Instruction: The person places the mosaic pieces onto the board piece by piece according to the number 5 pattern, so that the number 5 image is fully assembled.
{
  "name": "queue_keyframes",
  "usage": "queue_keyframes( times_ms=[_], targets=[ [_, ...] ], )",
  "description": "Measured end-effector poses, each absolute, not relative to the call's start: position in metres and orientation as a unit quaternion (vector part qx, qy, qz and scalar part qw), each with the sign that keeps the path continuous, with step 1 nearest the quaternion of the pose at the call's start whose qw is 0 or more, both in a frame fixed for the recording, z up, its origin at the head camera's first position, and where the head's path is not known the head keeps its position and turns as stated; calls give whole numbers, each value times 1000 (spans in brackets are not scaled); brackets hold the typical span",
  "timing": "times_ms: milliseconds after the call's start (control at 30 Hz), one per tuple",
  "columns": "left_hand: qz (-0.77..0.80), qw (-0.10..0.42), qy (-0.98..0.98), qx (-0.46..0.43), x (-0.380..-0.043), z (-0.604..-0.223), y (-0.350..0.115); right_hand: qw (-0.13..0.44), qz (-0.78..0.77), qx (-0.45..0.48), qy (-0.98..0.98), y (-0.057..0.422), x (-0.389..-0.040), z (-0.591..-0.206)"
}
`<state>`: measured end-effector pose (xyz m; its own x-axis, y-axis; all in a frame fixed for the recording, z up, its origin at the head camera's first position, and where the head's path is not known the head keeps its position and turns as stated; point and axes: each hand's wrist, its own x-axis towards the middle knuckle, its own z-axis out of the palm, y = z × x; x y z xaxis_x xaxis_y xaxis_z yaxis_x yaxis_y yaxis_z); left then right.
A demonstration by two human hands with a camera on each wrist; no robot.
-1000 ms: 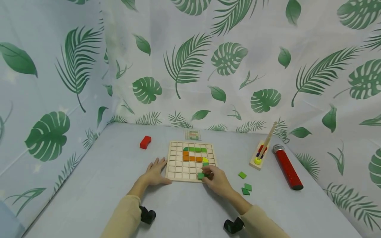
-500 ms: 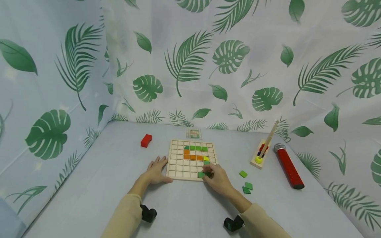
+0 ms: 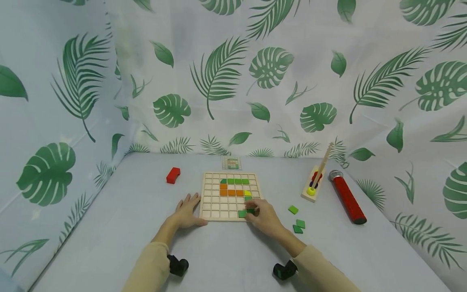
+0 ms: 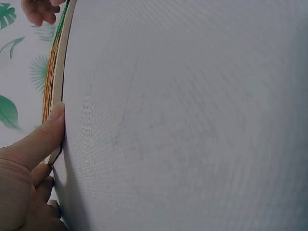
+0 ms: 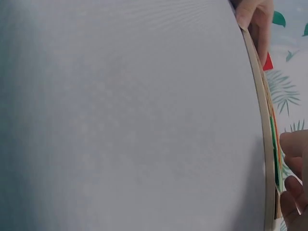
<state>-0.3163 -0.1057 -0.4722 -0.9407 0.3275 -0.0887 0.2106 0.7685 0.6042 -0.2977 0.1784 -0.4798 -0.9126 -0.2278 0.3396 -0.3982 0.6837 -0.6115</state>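
Note:
A square wooden grid board [image 3: 213, 205] lies on the table in the head view, with orange, green and yellow tiles set in several cells. My left hand [image 3: 185, 213] rests at its left edge, fingers spread and thumb [image 4: 50, 122] against the front rim. Over the lower right cells, my right hand [image 3: 265, 219] has curled fingers and pinches a dark green tile [image 3: 250, 211], partly hidden by them. Just left of it, a green tile [image 3: 242, 213] sits in the bottom row. In the right wrist view, fingertips [image 5: 291, 139] hover close above the green tiles at the rim.
Several loose green tiles [image 3: 300, 223] lie right of the board. A red arch block [image 3: 173, 175] stands back left, and a small pattern card [image 3: 231, 163] lies behind the board. Farther right are a wooden bead stand [image 3: 309, 197] and a red microphone [image 3: 348, 198].
The head view has shifted slightly. Both hands keep nearly the same places at the board, the right still at the lower right green tiles.

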Motion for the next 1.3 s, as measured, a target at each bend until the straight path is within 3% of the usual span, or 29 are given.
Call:
queue_keyframes(
  times_ms=[833, 1300],
  targets=[
    [305, 94, 937, 141, -318, -474, -107, 154, 319, 120, -927, 286, -283, -478],
    [306, 93, 938, 138, -318, -476, -106, 127, 317, 88, -936, 330, -265, -476]
  ],
)
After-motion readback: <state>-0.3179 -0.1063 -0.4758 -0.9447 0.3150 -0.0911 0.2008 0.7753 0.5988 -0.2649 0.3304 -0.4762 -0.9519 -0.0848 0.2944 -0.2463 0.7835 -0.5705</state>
